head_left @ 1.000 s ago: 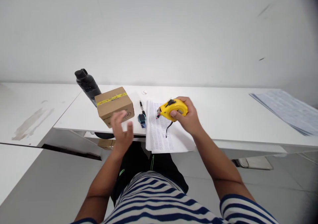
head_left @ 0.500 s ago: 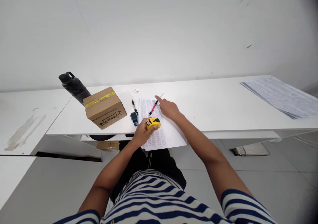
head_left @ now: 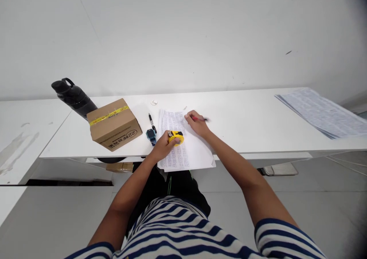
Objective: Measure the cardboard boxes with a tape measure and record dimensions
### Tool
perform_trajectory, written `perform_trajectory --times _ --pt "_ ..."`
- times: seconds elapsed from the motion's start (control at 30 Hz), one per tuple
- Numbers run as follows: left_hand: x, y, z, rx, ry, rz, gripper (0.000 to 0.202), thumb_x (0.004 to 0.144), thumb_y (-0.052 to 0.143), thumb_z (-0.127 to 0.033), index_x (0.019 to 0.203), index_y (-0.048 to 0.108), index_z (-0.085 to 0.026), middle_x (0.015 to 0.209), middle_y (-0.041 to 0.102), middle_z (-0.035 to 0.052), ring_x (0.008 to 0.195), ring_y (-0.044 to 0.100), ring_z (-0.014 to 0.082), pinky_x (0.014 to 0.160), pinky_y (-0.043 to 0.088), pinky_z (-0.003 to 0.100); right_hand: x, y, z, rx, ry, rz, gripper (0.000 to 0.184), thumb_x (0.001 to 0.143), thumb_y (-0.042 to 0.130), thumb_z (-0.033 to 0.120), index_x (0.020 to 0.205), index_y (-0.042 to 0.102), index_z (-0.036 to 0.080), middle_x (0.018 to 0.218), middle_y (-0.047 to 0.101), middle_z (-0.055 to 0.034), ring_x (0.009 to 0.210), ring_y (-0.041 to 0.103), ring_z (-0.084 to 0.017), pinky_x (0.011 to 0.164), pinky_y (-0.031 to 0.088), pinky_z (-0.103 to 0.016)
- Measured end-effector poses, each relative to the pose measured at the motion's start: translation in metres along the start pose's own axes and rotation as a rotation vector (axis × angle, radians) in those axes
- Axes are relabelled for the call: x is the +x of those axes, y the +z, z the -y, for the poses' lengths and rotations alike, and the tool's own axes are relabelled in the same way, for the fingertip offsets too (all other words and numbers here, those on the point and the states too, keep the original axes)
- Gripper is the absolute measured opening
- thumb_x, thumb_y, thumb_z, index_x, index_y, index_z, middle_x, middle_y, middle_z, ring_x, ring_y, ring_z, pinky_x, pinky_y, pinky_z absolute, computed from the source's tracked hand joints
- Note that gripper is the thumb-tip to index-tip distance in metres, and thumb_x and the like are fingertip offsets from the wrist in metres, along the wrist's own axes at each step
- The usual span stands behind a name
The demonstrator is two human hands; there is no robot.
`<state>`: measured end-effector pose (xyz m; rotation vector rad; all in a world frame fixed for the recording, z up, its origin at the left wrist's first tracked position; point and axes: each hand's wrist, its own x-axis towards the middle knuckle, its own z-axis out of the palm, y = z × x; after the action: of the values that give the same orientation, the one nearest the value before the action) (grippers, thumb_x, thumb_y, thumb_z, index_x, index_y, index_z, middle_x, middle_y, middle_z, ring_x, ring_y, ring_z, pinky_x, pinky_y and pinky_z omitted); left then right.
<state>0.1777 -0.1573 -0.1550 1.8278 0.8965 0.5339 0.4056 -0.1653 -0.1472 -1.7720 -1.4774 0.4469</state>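
Observation:
My left hand (head_left: 164, 147) is closed round a yellow tape measure (head_left: 176, 138), held over the near part of a stack of written sheets (head_left: 174, 157). At the right side of the same sheets, my right hand (head_left: 197, 124) grips a red and black pen (head_left: 200, 118), whose dark end sticks out to the right and is blurred. To the left of the papers lie a dark smartwatch (head_left: 151, 134) and a black pen (head_left: 151, 122), neither touched by a hand.
A taped cardboard box (head_left: 114, 125) stands on the left of the white desk (head_left: 243, 125), with a black bottle (head_left: 75, 98) behind it. More printed sheets (head_left: 323, 111) lie at the far right. A small white round item (head_left: 154, 103) sits near the wall.
My right hand has picked up the red and black pen from the sheets and closed round it. The tape measure stays in my left hand. The view has shifted slightly.

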Motion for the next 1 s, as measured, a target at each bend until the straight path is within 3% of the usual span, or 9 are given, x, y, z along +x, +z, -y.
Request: perform_trajectory --times 0.07,0.17,0.27,0.37,0.63,1.0 --pt "-0.002 0.0 -0.002 0.044 -0.006 0.008 0.05 0.087 0.054 -0.064 0.112 0.052 -0.021 0.093 0.064 0.0015 0.079 0.059 0.0179 0.071 0.046 0.032 -0.018 0.004 0.0 0.284 0.036 0.066 0.052 0.095 0.036 0.062 0.081 0.063 0.02 0.064 0.057 -0.0002 0.065 0.055 -0.017 0.065 0.042 -0.03" --pt "-0.007 -0.001 -0.004 0.101 -0.003 0.015 0.051 0.085 0.059 -0.063 0.116 0.054 -0.024 0.095 0.066 -0.0001 0.079 0.06 0.0174 0.071 0.046 0.031 -0.038 0.008 0.001 0.461 0.06 0.129 0.045 0.093 0.044 0.061 0.087 0.065 0.021 0.063 0.058 0.0006 0.065 0.054 -0.016 0.066 0.042 -0.031" --pt "-0.009 0.0 -0.001 0.066 0.022 0.013 0.052 0.084 0.063 -0.057 0.125 0.051 -0.027 0.102 0.066 0.0005 0.085 0.063 0.0178 0.074 0.048 0.031 -0.045 0.01 0.001 0.385 0.112 0.073 0.035 0.087 0.057 0.053 0.074 0.062 0.021 0.06 0.058 0.0005 0.062 0.052 -0.016 0.063 0.04 -0.031" --pt "-0.008 0.004 0.008 -0.038 0.063 -0.042 0.059 0.082 0.07 -0.05 0.129 0.044 -0.027 0.109 0.066 0.0033 0.091 0.066 0.0184 0.079 0.052 0.033 -0.045 0.011 0.001 0.259 0.121 0.064 0.045 0.086 0.057 0.052 0.054 0.048 0.022 0.053 0.05 0.0005 0.056 0.045 -0.015 0.057 0.035 -0.031" --pt "-0.007 0.013 0.022 -0.242 0.123 -0.087 0.054 0.08 0.074 -0.042 0.111 0.032 -0.026 0.122 0.062 0.0085 0.102 0.068 0.0186 0.086 0.055 0.036 -0.043 0.013 -0.001 0.239 0.1 0.097 0.044 0.087 0.055 0.048 0.054 0.042 0.022 0.054 0.045 0.0015 0.056 0.04 -0.014 0.056 0.032 -0.031" --pt "-0.007 0.013 0.025 -0.302 0.16 -0.058 0.051 0.082 0.072 -0.041 0.111 0.033 -0.026 0.124 0.061 0.0087 0.107 0.067 0.0201 0.088 0.056 0.038 -0.043 0.013 -0.001 0.219 0.095 0.116 0.044 0.086 0.056 0.05 0.054 0.043 0.022 0.054 0.047 0.0007 0.056 0.043 -0.014 0.055 0.034 -0.031"
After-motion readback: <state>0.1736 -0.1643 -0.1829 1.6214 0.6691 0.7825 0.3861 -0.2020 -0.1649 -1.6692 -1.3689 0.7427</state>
